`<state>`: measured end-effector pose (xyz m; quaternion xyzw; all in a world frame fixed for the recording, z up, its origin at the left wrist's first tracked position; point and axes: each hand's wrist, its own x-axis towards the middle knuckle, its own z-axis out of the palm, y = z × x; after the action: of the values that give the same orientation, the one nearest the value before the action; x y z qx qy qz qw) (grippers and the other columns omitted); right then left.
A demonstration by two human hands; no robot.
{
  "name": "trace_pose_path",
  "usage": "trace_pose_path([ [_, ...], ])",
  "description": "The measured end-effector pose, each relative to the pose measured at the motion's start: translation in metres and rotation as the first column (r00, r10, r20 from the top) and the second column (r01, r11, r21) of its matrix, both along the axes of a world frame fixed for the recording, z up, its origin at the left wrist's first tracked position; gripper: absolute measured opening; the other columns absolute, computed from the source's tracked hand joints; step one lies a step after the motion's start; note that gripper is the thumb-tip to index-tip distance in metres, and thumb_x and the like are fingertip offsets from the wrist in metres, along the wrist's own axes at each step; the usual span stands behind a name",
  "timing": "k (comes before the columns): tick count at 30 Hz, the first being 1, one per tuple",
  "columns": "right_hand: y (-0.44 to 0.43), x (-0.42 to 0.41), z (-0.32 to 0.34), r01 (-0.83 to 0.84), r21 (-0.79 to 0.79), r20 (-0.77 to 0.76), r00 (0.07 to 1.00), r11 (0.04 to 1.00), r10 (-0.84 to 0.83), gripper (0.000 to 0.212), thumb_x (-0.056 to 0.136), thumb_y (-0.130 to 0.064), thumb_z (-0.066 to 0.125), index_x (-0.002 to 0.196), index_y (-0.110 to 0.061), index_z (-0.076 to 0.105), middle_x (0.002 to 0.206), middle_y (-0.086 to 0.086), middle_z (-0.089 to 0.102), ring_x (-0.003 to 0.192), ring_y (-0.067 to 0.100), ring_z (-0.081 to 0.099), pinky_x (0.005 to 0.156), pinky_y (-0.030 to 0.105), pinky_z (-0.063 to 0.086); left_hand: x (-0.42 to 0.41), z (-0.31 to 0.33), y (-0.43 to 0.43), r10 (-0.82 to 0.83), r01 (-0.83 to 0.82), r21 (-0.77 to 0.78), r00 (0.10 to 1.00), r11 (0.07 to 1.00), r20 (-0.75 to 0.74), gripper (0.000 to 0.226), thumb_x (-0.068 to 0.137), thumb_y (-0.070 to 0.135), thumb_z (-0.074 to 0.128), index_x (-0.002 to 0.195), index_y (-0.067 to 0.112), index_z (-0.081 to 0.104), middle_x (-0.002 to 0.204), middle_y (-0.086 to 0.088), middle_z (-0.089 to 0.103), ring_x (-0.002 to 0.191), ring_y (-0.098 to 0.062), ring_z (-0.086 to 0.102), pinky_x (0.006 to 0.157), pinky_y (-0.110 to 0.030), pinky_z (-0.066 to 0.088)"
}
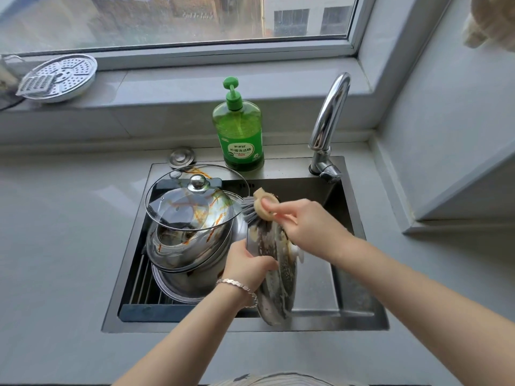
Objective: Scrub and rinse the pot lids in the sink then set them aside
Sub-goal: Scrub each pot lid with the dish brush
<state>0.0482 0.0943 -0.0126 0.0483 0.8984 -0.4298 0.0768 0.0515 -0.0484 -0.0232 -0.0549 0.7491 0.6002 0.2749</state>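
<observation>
My left hand (pixel 248 264) grips the rim of a soapy metal pot lid (pixel 278 288), held on edge over the steel sink (pixel 354 305). My right hand (pixel 303 224) holds a round wooden brush (pixel 263 206) with grey bristles against the lid's upper edge. On the left half of the sink, a glass lid (pixel 192 204) with a metal knob and orange stains lies tilted on top of other stacked lids and a steel pot (pixel 181 285). They rest on a rack in the sink.
A green dish soap bottle (pixel 238 129) stands behind the sink, beside the chrome faucet (pixel 328 121). A small sink plug cap (pixel 181 156) lies at the back left rim. A perforated steamer plate and grater (pixel 60 78) sit on the window sill. Grey counter surrounds the sink.
</observation>
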Motion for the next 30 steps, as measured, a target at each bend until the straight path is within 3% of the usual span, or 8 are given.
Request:
trace_pose_path([
  [5, 0.024, -0.021, -0.001, 0.141, 0.036, 0.05, 0.989, 0.989, -0.142, 0.03, 0.095, -0.028, 0.05, 0.123, -0.031, 0.06, 0.081, -0.004, 0.065, 0.066, 0.015, 0.057, 0.072, 0.03, 0.047, 0.002, 0.004, 0.002, -0.096, 0.093, -0.064, 0.994, 0.994, -0.042, 0.014, 0.047, 0.002, 0.064, 0.056, 0.012, 0.061, 0.058, -0.002, 0.062, 0.056, -0.018, 0.057, 0.059, -0.033, 0.054],
  [8, 0.013, -0.011, -0.002, 0.019, -0.045, 0.008, 1.0, 0.999, -0.019, 0.03, 0.093, -0.024, 0.052, 0.121, -0.034, 0.06, 0.108, 0.003, 0.07, 0.098, 0.027, 0.066, 0.093, 0.044, 0.05, -0.001, 0.003, -0.002, -0.036, 0.034, -0.046, 0.999, 0.998, -0.039, 0.017, 0.044, 0.003, 0.061, 0.058, 0.013, 0.061, 0.061, -0.003, 0.063, 0.06, -0.019, 0.058, 0.062, -0.033, 0.054],
  [10, 0.022, -0.013, -0.001, 0.063, -0.102, 0.018, 0.998, 0.993, -0.062, 0.031, 0.094, -0.023, 0.053, 0.123, -0.03, 0.06, 0.117, 0.0, 0.067, 0.098, 0.016, 0.065, 0.094, 0.032, 0.049, -0.001, 0.004, -0.006, -0.097, 0.094, -0.05, 0.993, 0.994, -0.06, 0.016, 0.05, 0.0, 0.065, 0.057, 0.014, 0.061, 0.061, -0.004, 0.062, 0.059, -0.019, 0.058, 0.06, -0.031, 0.053],
  [14, 0.031, -0.015, 0.002, 0.176, -0.097, 0.057, 0.984, 0.98, -0.171, 0.032, 0.095, -0.024, 0.051, 0.126, -0.026, 0.057, 0.083, -0.014, 0.066, 0.073, -0.007, 0.06, 0.07, 0.01, 0.042, 0.001, 0.004, -0.005, -0.164, 0.159, -0.074, 0.984, 0.985, -0.069, 0.024, 0.06, -0.009, 0.068, 0.059, 0.014, 0.062, 0.06, -0.002, 0.063, 0.059, -0.019, 0.06, 0.062, -0.031, 0.054],
  [17, 0.017, -0.008, -0.001, 0.118, -0.219, 0.027, 0.993, 0.969, -0.115, 0.032, 0.093, -0.019, 0.055, 0.125, -0.021, 0.058, 0.095, -0.012, 0.068, 0.091, -0.004, 0.063, 0.082, 0.012, 0.046, -0.003, 0.0, -0.007, -0.13, 0.126, -0.067, 0.989, 0.99, -0.068, 0.022, 0.057, -0.01, 0.068, 0.057, 0.011, 0.062, 0.052, 0.005, 0.061, 0.054, -0.016, 0.057, 0.054, -0.022, 0.051],
  [21, 0.045, -0.022, -0.017, 0.367, -0.178, 0.184, 0.924, 0.913, -0.336, 0.033, 0.095, -0.019, 0.051, 0.128, -0.015, 0.056, 0.053, -0.016, 0.047, 0.035, -0.001, 0.042, 0.036, 0.006, 0.028, -0.003, 0.005, -0.009, -0.247, 0.245, -0.034, 0.964, 0.969, -0.097, 0.023, 0.048, 0.006, 0.063, 0.068, -0.007, 0.062, 0.06, -0.006, 0.059, 0.057, -0.017, 0.054, 0.058, -0.025, 0.047],
  [26, 0.054, -0.008, -0.048, 0.524, -0.182, 0.374, 0.819, 0.832, -0.435, 0.036, 0.097, -0.016, 0.046, 0.132, -0.022, 0.053, 0.061, 0.002, 0.041, 0.045, 0.013, 0.027, 0.036, 0.016, 0.021, -0.001, 0.012, -0.013, -0.119, 0.125, 0.092, 0.99, 0.988, -0.07, 0.016, 0.049, 0.0, 0.065, 0.063, 0.008, 0.064, 0.055, 0.004, 0.067, 0.056, -0.011, 0.065, 0.054, -0.022, 0.053],
  [30, 0.026, 0.006, -0.044, 0.399, -0.21, 0.24, 0.906, 0.893, -0.349, 0.035, 0.096, -0.011, 0.047, 0.131, -0.015, 0.053, 0.05, -0.017, 0.044, 0.035, 0.001, 0.039, 0.036, 0.009, 0.027, -0.008, 0.009, -0.008, 0.066, -0.064, 0.088, 0.998, 0.994, -0.018, 0.027, 0.065, -0.018, 0.065, 0.061, 0.008, 0.062, 0.051, 0.004, 0.065, 0.053, -0.012, 0.063, 0.05, -0.023, 0.052],
])
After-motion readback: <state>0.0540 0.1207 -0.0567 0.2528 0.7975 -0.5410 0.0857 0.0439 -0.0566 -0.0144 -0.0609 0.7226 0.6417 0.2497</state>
